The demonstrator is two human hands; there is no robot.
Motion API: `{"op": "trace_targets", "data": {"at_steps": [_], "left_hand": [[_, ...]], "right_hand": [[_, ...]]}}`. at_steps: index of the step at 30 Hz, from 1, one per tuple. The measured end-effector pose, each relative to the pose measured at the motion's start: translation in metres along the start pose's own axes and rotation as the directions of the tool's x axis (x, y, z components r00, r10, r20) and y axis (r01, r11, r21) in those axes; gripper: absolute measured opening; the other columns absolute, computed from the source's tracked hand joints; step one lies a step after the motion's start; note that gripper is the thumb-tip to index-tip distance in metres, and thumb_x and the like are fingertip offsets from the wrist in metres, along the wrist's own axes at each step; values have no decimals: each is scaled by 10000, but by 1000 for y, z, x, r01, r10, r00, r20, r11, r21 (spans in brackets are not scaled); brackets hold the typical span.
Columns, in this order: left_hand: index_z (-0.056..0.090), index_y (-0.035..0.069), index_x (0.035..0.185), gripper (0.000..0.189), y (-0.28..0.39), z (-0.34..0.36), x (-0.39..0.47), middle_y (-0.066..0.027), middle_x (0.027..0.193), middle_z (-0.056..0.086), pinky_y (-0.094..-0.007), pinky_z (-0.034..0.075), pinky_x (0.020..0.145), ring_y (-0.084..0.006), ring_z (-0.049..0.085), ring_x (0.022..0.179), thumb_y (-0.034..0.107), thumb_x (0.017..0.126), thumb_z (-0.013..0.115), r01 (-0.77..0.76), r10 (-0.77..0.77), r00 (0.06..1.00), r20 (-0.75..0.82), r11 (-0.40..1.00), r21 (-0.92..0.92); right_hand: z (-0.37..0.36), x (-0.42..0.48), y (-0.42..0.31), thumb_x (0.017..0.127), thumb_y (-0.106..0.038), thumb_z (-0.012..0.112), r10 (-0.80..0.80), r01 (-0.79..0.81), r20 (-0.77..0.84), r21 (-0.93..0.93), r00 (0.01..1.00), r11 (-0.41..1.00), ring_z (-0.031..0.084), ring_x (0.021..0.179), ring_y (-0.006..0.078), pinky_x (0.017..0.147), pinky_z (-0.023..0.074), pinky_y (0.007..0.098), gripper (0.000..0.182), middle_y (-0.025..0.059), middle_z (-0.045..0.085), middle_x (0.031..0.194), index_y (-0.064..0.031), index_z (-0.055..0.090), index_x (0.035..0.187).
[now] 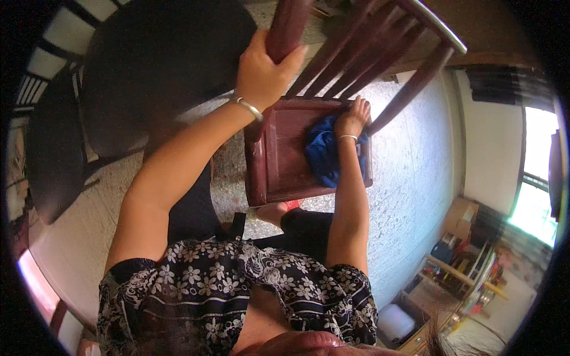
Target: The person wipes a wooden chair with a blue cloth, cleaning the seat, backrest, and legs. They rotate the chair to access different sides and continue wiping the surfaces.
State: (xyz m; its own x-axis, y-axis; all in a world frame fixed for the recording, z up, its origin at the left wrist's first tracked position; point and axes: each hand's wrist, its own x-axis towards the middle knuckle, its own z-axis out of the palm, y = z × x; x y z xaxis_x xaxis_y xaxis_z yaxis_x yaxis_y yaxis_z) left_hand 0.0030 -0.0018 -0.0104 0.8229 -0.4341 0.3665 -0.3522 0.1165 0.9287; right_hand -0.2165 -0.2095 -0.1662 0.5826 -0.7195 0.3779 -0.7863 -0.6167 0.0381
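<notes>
A dark red wooden chair (285, 155) with a slatted back stands before me. My left hand (269, 73) is wrapped around a thick, rounded wooden post (289, 31) at the chair's left side, thumb and fingers on opposite sides. On the seat's right half lies a bunched blue cloth (323, 151). My right hand (354, 118) is over the cloth's far edge, its fingers reaching to the rear right corner of the seat near the back slats (347, 71). Its palm faces down, so whether it grips the cloth is hidden.
A large dark round table (169, 58) stands at the left, with a dark chair (55, 142) beside it. At lower right, a glass-topped unit (472, 276) holds assorted items near a cardboard box (461, 218). A bright window (536, 178) is at the right wall. My foot (274, 211) is by the chair's front.
</notes>
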Motion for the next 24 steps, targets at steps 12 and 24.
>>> {"op": "trace_targets", "data": {"at_steps": [12,24], "left_hand": [[534,49,924,266,-5,2,1,-23,686,586,-275,448,505,-105,544,524,228,828,705,52,-52,999,16,998,-30],[560,31,912,307,4,-5,1,-74,752,619,-328,466,618,-173,582,650,273,808,718,59,-59,998,8,998,16]], "right_hand": [[-65,-56,-29,887,-462,525,14,-42,296,86,955,995,214,1388,428,1128,187,504,720,284,229,1489,-9,338,1415],[-27,-46,-20,922,-363,472,17,-28,183,60,983,998,205,1400,403,1137,174,488,639,263,247,1490,-7,310,1428]]}}
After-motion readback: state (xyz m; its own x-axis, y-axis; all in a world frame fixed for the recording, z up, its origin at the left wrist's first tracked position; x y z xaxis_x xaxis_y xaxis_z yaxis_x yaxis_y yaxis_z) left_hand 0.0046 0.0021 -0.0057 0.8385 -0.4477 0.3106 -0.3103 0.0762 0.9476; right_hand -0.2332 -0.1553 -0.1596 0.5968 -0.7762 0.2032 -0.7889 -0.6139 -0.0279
